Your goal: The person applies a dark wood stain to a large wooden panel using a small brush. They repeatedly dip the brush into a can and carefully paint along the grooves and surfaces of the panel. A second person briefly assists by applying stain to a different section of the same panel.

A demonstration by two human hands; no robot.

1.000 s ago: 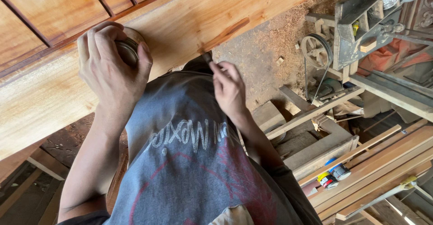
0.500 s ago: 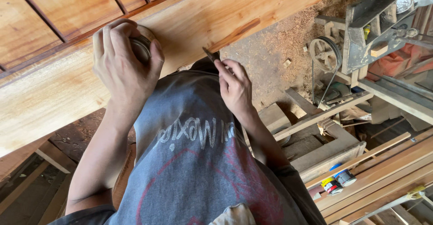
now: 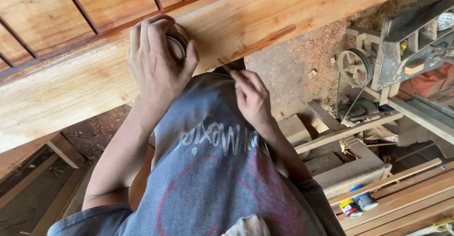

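Note:
My left hand grips a small round tin and rests it on the light wooden board of a large panelled piece. My right hand is closed on a thin dark stick-like tool, its tip touching the board's lower edge near my grey shirt. A darker streak runs across the board to the right of the tin.
Reddish wooden panels fill the top left. A belt-driven machine with a pulley stands at the right on a sawdust floor. Wooden planks and two small cans lie at the lower right. Timber offcuts lie at the lower left.
The view has shifted, so both hands and the board sit a little further right in frame. My right hand stays at the board's edge with the tool; the left keeps hold of the tin.

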